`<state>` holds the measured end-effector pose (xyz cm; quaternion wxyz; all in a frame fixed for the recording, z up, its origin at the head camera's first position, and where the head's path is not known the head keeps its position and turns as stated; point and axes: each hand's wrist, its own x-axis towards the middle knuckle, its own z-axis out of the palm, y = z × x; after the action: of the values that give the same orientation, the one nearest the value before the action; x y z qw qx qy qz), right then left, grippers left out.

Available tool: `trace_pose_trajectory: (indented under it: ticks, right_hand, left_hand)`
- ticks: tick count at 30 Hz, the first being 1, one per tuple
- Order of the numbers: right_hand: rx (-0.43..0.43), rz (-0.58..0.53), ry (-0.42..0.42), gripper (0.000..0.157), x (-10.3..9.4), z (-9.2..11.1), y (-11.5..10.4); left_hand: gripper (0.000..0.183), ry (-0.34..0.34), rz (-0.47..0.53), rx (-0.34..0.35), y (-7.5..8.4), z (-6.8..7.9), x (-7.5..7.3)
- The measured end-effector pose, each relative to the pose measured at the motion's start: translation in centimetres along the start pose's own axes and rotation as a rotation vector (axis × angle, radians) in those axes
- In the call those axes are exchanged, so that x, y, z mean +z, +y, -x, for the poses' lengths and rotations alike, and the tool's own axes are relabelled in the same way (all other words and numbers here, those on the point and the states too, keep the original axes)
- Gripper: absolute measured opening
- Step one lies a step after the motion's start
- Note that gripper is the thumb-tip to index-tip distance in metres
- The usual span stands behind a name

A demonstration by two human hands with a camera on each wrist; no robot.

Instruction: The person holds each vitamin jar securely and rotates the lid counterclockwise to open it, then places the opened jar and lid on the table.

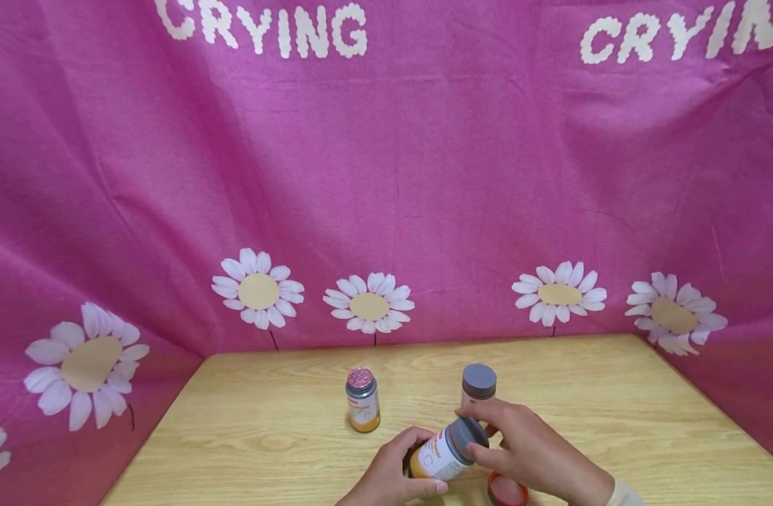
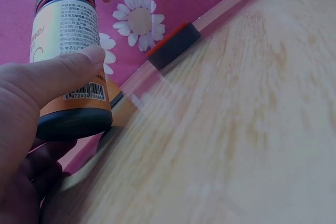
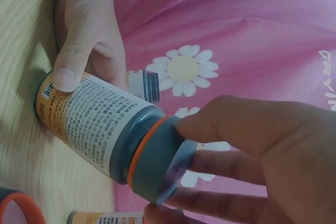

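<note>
My left hand (image 1: 389, 472) grips the lower body of a supplement bottle (image 1: 432, 457), tilted with its top to the right. The bottle has a white and orange label, and a barcode shows near its base in the left wrist view. My right hand (image 1: 532, 448) holds the bottle's grey screw cap (image 3: 160, 156) by its rim, thumb on one side and fingers on the other. The cap sits on the bottle neck, its orange lower edge showing beside the grey shoulder. In the left wrist view, my left thumb (image 2: 73, 72) lies across the label.
A capless bottle (image 1: 364, 411) with a pink foil seal stands behind on the left. Another bottle (image 1: 479, 381), grey cap on, stands behind my right hand. A loose cap (image 1: 508, 490), orange rim up, lies near the front. A pink daisy-print cloth (image 1: 424, 211) hangs behind the wooden table (image 1: 266, 422).
</note>
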<state>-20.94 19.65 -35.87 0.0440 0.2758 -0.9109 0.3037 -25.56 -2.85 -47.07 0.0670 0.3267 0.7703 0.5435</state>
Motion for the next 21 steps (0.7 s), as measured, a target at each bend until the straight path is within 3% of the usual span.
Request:
trace_pose_trajectory:
  ticks: [10,15,21]
  right_hand:
    - [-0.003,-0.019,-0.067,0.043,-0.08,0.06,-0.03]
    - [0.011,0.036,-0.002,0.049,0.16,0.25,-0.28]
    - [0.191,0.064,0.059,0.057,0.44,-0.02,-0.69]
  left_hand:
    - [0.047,-0.007,-0.014,-0.034,-0.40,0.09,-0.03]
    - [0.046,-0.010,-0.006,-0.042,-0.29,0.04,-0.13]
    - [0.047,-0.006,-0.018,-0.008,-0.27,-0.01,-0.03]
